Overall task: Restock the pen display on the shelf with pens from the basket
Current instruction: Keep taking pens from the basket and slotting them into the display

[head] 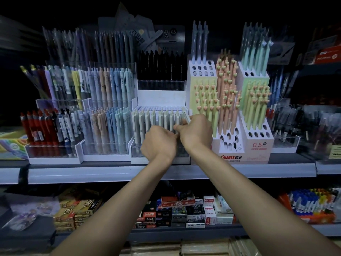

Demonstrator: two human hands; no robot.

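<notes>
A white pen display [160, 100] stands in the middle of the shelf, with a front row of pale grey-white pens [147, 121] and a perforated tray behind them. My right hand [195, 132] pinches one pale pen [185, 115] at the right end of that row, tilted. My left hand [158, 143] is curled just left of the right hand, in front of the row; what it holds is hidden. No basket is in view.
Acrylic stands of blue and beige pens [110, 111] and red pens [40, 128] flank on the left. Heart-topped pens in a cardboard stand [239, 141] sit right. The shelf edge [129, 172] runs below; small boxes [184, 211] fill the lower shelf.
</notes>
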